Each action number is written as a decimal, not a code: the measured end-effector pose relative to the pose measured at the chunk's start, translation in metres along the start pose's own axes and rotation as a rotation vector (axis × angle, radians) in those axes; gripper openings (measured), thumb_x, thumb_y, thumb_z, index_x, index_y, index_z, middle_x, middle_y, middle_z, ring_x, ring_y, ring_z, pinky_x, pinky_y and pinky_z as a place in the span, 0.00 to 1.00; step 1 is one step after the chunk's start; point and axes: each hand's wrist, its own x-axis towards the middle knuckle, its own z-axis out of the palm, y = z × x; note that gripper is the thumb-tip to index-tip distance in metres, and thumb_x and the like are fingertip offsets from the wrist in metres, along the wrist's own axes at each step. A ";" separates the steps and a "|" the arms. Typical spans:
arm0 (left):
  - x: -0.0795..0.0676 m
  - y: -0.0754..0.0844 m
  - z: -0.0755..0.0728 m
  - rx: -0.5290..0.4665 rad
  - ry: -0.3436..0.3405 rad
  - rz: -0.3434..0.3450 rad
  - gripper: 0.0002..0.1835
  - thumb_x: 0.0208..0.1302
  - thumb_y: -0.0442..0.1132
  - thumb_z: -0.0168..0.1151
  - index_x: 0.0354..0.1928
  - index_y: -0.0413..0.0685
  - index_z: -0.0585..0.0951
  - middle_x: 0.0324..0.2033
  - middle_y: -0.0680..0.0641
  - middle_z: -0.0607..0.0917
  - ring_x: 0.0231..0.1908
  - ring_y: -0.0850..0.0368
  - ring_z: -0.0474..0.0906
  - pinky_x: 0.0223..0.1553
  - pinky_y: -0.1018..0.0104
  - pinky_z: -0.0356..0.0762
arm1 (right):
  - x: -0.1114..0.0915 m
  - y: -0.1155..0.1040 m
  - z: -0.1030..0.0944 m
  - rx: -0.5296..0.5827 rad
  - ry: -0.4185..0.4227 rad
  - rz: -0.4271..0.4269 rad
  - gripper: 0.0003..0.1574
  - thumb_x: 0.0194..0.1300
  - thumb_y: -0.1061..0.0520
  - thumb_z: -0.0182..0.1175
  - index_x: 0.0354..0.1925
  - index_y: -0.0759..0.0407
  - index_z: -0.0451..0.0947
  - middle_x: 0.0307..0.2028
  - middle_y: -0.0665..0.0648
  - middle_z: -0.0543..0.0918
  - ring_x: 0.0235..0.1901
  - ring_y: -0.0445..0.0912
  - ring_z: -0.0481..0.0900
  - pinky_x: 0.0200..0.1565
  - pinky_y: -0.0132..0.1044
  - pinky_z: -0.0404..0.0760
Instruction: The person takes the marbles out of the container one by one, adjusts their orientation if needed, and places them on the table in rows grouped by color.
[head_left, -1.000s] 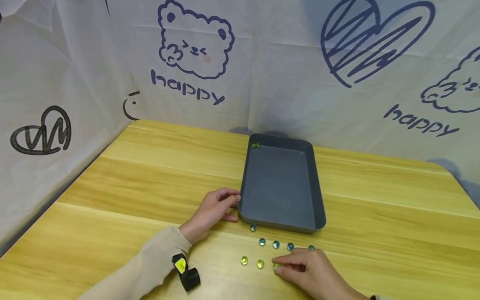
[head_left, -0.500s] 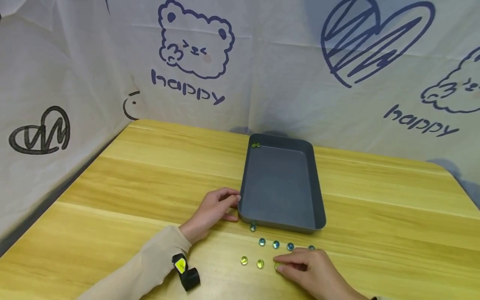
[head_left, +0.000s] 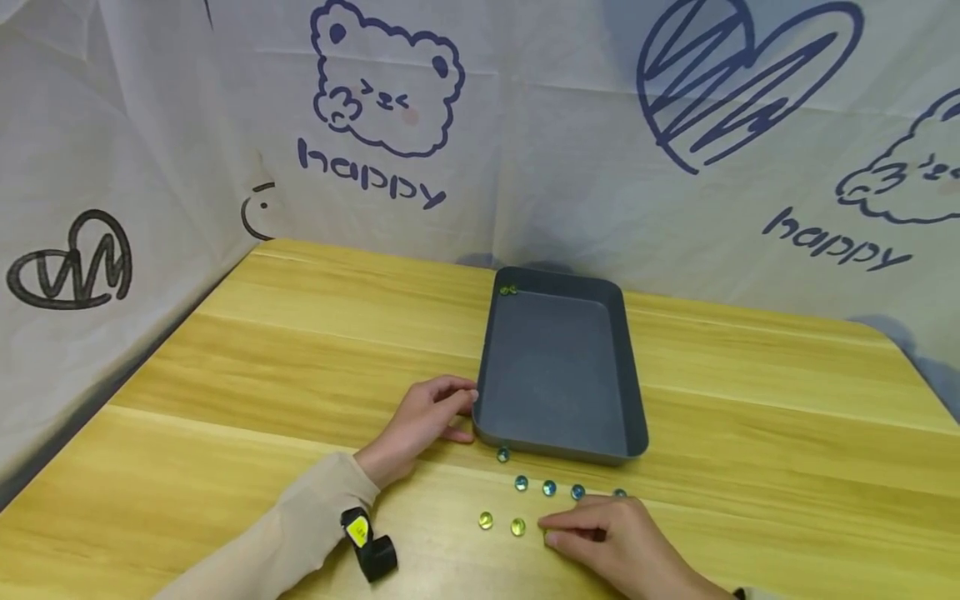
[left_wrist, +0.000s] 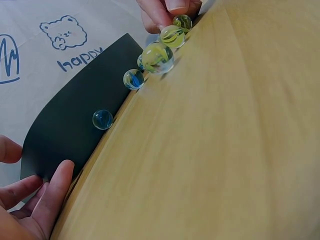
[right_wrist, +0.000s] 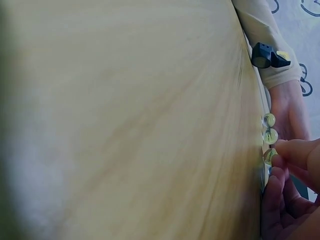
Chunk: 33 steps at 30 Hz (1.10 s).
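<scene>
My right hand (head_left: pixel 626 546) pinches a yellow-green glass marble (right_wrist: pixel 270 154) between thumb and fingertips, low over the table; the fingers mostly cover it in the head view. Just left of it lie two more yellow-green marbles, one nearer (head_left: pixel 518 527) and one farther (head_left: pixel 486 521). Beyond them several blue marbles (head_left: pixel 549 488) form a loose row, the rightmost partly behind my right hand. Another blue marble (left_wrist: pixel 103 120) sits against the tray's near wall. With extended fingers, my left hand (head_left: pixel 420 425) touches the near left corner of a dark grey tray (head_left: pixel 558 367).
Two yellow-green marbles (head_left: pixel 508 290) lie in the tray's far left corner. A white cloth (head_left: pixel 555 167) with drawings hangs behind and to the left of the wooden table (head_left: pixel 315 350). A black wrist camera (head_left: pixel 378 557) is strapped to the left sleeve.
The fingertips of my right hand have moved slightly left and now cover more of the pinched marble. My left hand stays at the tray. The head view has shifted slightly.
</scene>
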 end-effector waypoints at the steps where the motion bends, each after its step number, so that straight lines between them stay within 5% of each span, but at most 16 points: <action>1: 0.000 0.000 0.000 0.002 0.000 0.001 0.16 0.68 0.34 0.55 0.54 0.32 0.77 0.43 0.39 0.81 0.40 0.52 0.80 0.34 0.60 0.87 | 0.000 0.000 0.000 0.003 -0.004 0.004 0.14 0.64 0.52 0.65 0.44 0.56 0.87 0.34 0.45 0.84 0.27 0.35 0.74 0.25 0.30 0.77; 7: 0.001 0.000 -0.001 0.010 0.003 0.002 0.16 0.68 0.34 0.54 0.54 0.32 0.77 0.44 0.38 0.81 0.40 0.51 0.80 0.34 0.60 0.87 | -0.002 0.002 -0.003 -0.022 -0.001 0.055 0.14 0.64 0.50 0.65 0.45 0.53 0.87 0.37 0.43 0.85 0.34 0.36 0.79 0.35 0.30 0.81; 12: 0.001 -0.001 0.000 0.014 0.002 0.006 0.16 0.69 0.34 0.54 0.55 0.32 0.77 0.45 0.38 0.81 0.42 0.51 0.80 0.34 0.60 0.87 | -0.002 0.002 -0.003 0.004 -0.008 0.082 0.13 0.63 0.50 0.65 0.43 0.53 0.87 0.34 0.43 0.85 0.32 0.36 0.78 0.28 0.31 0.79; 33: 0.001 0.000 0.000 0.010 0.004 -0.001 0.16 0.68 0.34 0.55 0.54 0.32 0.77 0.45 0.39 0.81 0.42 0.51 0.80 0.34 0.60 0.87 | -0.001 0.002 -0.003 0.023 -0.018 0.075 0.14 0.63 0.49 0.65 0.44 0.54 0.87 0.34 0.43 0.85 0.31 0.36 0.77 0.28 0.30 0.80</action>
